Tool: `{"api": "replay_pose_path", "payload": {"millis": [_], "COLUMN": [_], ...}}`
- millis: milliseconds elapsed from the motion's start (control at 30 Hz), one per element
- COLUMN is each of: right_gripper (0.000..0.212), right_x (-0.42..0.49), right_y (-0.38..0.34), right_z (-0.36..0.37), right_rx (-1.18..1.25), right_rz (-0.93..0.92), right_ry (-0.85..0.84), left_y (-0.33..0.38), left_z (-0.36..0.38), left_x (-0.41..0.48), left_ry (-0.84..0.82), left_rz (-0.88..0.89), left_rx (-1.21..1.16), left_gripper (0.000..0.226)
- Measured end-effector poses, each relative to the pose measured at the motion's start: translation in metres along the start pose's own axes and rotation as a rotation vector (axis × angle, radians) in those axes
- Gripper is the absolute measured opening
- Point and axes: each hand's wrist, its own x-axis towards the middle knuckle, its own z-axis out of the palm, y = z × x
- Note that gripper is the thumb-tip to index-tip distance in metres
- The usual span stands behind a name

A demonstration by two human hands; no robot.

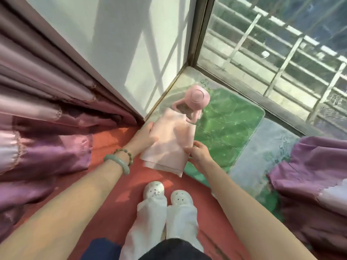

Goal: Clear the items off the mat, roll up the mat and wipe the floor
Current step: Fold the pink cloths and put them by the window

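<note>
A folded pale pink cloth hangs in the air between my hands, above the edge of a green mat. My left hand holds the cloth's left edge with the fingers tucked behind it. My right hand pinches its right edge. Behind the cloth, a pink bottle with a round lid and a carrying loop stands on the mat near the corner of the wall. The mat lies on a raised marble ledge along the window.
Purple curtains hang at the left and bunch at the right. A white wall meets the window frame at the corner. My feet in white slippers stand on the red floor.
</note>
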Motion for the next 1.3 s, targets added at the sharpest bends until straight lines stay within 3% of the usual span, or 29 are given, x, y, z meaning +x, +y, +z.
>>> {"api": "replay_pose_path", "payload": {"millis": [300,567,667,733,933,1133,1300], "right_gripper": [0.018,0.015,0.049,0.064,0.061,0.057,0.065], "right_x": [0.17,0.214,0.201,0.174,0.024,-0.179,-0.344], "right_y": [0.074,0.097,0.094,0.082,-0.003,-0.124,-0.22], "right_z": [0.026,0.036,0.028,0.019,-0.002,-0.023,-0.058], "right_rx": [0.046,0.129,0.061,-0.018,0.019,-0.066,-0.156], "right_rz": [0.024,0.106,0.097,0.095,-0.027,-0.305,-0.551], "right_ry": [0.004,0.047,0.099,0.151,0.074,-0.079,-0.104], "left_y": [-0.091,-0.123,-0.116,-0.107,-0.044,0.104,0.224], "left_z": [0.053,0.063,0.06,0.051,-0.003,-0.069,-0.124], "left_x": [0.147,0.19,0.178,0.158,0.048,-0.106,-0.237], "left_ry": [0.038,0.011,0.063,0.065,-0.001,-0.084,-0.135], "left_rz": [0.056,-0.003,-0.041,-0.047,0.032,0.24,0.449], "left_rx": [0.23,0.154,0.137,0.151,0.085,-0.194,-0.311], "left_gripper": [0.027,0.05,0.063,0.07,0.062,0.06,0.077]}}
